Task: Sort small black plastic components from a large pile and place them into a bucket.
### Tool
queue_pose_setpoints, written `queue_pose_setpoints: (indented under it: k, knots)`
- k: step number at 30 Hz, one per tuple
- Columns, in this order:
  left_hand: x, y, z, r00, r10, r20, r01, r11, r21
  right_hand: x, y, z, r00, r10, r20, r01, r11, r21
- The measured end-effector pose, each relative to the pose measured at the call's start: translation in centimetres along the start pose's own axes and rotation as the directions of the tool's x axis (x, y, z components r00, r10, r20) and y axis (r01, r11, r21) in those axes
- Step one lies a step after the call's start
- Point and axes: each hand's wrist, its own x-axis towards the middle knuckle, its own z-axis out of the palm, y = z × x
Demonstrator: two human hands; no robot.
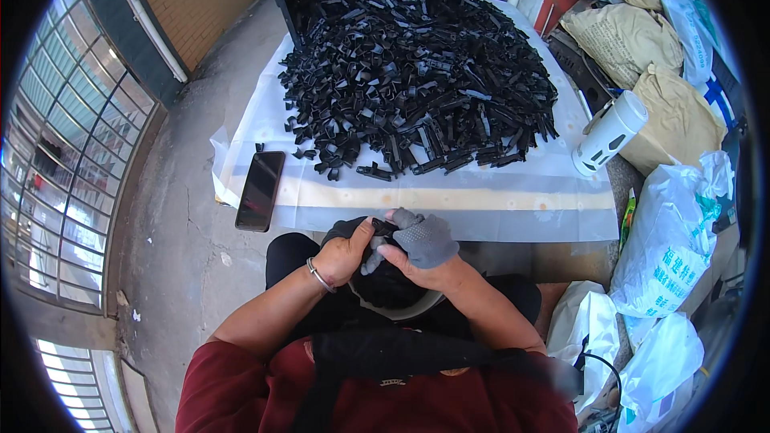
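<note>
Left hand [343, 256] meets right hand [427, 244] around black part [383, 228]

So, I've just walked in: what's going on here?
A seated person in a dark red top holds a small black plastic-looking piece between the left hand and the grey-gloved right hand, above a round, pale-rimmed container. Ahead, a large heap of loose black plastic-looking pieces lies on a white sheet, with a black rectangular phone near the sheet's left edge.
</note>
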Motion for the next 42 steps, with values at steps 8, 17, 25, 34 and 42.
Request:
queue_pose_setpoints:
  k: [8,17,25,34,42]
  knots:
    - [0.6,1.8,-2.2,0.983,0.104,0.154,-0.121,0.987,0.105,-0.5,0.8,-1.5,0.997,-0.003,0.081,0.012,0.994,-0.11]
    - [0.7,2.2,-1.9,0.964,0.225,0.14,-0.256,0.927,0.274,0.0,-0.1,-1.7,0.983,-0.06,0.171,0.118,0.928,-0.354]
    - [-0.2,2.9,-1.3,0.955,0.251,0.16,-0.296,0.754,0.586,-0.6,-0.2,1.1,0.986,-0.148,0.084,0.163,0.958,-0.236]
    - [6.7,-0.7,-6.9,0.829,0.524,-0.196,-0.075,0.451,0.889,6.8,2.9,2.3,0.874,0.441,0.202,-0.265,0.783,-0.562]
    - [7.0,-0.9,-4.4,0.845,0.51,-0.161,-0.107,0.457,0.883,5.0,2.6,0.5,0.937,0.307,0.169,-0.13,0.752,-0.646]
